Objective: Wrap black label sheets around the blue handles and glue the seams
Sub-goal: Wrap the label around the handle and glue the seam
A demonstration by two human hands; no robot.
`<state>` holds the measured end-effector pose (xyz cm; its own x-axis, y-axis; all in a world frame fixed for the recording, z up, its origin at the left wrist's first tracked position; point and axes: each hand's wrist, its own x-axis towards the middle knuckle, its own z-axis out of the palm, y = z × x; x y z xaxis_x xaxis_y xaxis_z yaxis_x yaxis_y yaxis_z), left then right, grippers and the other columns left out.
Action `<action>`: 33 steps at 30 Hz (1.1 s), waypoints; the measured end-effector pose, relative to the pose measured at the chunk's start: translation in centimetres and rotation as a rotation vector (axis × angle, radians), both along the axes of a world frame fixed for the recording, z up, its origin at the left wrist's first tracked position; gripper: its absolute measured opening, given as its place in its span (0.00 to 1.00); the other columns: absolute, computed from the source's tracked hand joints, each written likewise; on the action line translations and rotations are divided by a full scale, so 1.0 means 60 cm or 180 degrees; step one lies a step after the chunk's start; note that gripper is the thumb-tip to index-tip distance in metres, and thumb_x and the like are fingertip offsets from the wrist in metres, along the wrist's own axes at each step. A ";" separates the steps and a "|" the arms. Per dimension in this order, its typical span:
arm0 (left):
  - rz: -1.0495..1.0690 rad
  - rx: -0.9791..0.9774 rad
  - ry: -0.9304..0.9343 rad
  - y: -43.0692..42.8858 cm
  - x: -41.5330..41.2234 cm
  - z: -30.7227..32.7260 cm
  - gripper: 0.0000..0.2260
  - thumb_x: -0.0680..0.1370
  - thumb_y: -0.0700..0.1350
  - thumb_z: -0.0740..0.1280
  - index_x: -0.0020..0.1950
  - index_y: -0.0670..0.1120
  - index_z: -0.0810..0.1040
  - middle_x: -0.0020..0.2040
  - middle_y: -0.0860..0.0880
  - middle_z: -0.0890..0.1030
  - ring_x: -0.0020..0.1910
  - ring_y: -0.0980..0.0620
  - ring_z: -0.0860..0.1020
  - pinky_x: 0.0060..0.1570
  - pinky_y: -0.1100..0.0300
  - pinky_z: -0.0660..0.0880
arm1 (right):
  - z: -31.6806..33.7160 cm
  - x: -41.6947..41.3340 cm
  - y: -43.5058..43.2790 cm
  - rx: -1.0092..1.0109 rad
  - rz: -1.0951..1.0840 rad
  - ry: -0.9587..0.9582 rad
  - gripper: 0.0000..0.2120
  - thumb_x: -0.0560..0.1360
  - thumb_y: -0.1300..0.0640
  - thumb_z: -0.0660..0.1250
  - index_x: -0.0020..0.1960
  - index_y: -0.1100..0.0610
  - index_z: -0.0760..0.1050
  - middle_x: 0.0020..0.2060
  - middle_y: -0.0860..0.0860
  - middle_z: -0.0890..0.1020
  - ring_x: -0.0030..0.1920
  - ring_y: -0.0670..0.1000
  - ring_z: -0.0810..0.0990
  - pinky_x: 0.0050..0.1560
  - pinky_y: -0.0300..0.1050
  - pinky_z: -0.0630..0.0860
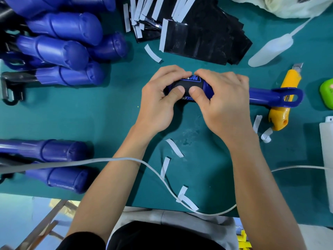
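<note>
Left grip (158, 103) and right grip (223, 103) both clasping a blue handle (261, 98) lying across the green worktop (108, 114), thumbs pressing the black label sheet (187, 86) wrapped round it, spare sheets (207, 38) stacked beyond

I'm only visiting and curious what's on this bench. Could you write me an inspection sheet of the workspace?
Surface: green mat over the table.
Job's things: blue handle lying across the mat, black label round it; black label sheets stacked behind; bare blue handles piled left; white squeeze bottle, likely glue.
Clutter: white paper strips scattered; yellow utility knife; green object at the right edge.
Hands: left hand and right hand grip the blue handle, thumbs on the label.
Cables: white cable over the left forearm.
Surroundings: white bag at the far right.
</note>
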<state>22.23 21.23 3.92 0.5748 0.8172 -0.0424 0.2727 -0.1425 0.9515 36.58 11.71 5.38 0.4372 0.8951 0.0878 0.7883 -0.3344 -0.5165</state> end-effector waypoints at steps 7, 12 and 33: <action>-0.0100 0.0191 -0.0315 0.006 -0.007 0.008 0.18 0.76 0.34 0.71 0.62 0.50 0.82 0.60 0.52 0.82 0.62 0.51 0.80 0.63 0.57 0.75 | 0.019 -0.001 -0.012 -0.0431 0.0290 -0.0227 0.24 0.85 0.41 0.58 0.74 0.55 0.74 0.54 0.53 0.80 0.53 0.60 0.76 0.57 0.56 0.67; -0.0225 -0.1509 -0.1277 0.020 -0.012 0.025 0.39 0.72 0.54 0.76 0.78 0.40 0.67 0.70 0.40 0.74 0.69 0.42 0.72 0.67 0.49 0.67 | 0.050 -0.013 -0.032 0.0338 -0.0046 0.0984 0.21 0.86 0.46 0.58 0.72 0.56 0.76 0.52 0.50 0.83 0.49 0.57 0.76 0.53 0.54 0.73; 0.0379 -0.1663 -0.1190 -0.038 0.015 0.040 0.27 0.72 0.44 0.70 0.61 0.24 0.73 0.55 0.31 0.81 0.54 0.39 0.78 0.58 0.43 0.76 | 0.060 -0.044 -0.002 0.0340 -0.0656 0.2179 0.25 0.85 0.41 0.54 0.32 0.28 0.73 0.26 0.36 0.72 0.32 0.42 0.67 0.36 0.36 0.65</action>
